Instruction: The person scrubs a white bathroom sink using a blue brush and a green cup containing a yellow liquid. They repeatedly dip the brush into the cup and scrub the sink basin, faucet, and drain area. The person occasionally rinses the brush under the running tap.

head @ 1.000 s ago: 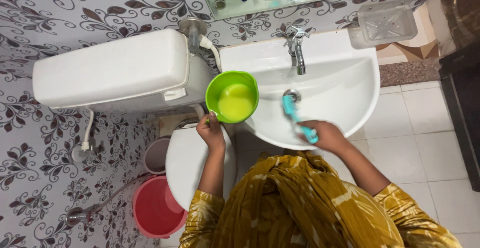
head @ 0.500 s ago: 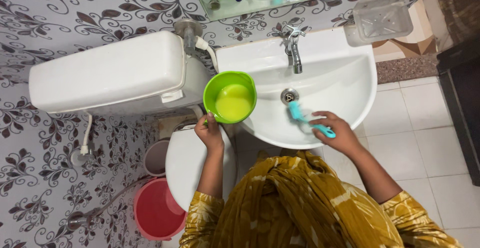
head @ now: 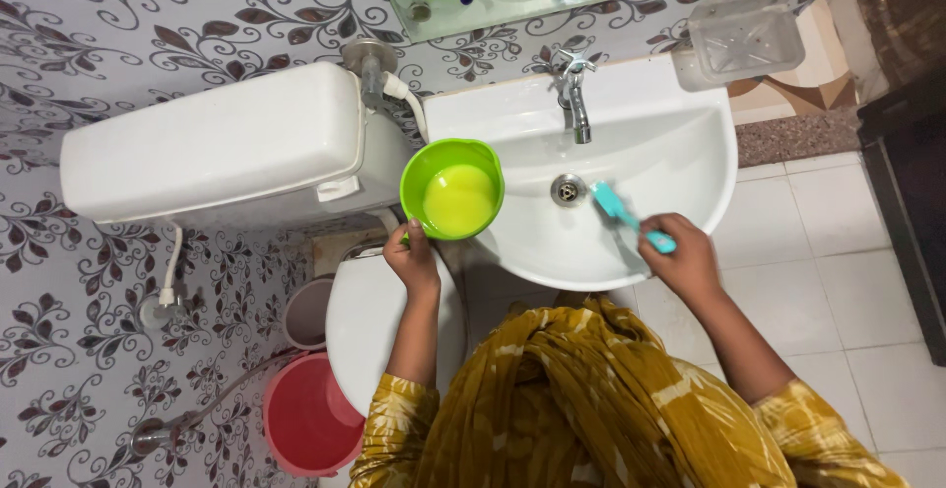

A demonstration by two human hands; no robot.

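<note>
Teal brush gripped in right hand fingers (head beside drain).

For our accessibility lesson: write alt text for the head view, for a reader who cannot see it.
A person's right hand holds a teal brush in a white sink, near the drain. Their left hand holds a green cup of yellow-green liquid beside a toilet tank.

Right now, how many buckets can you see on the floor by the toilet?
2. A round red plastic bucket stands on the floor left of the white toilet. A smaller pale bucket sits just behind it, partly hidden by the toilet; more could be concealed.
</note>
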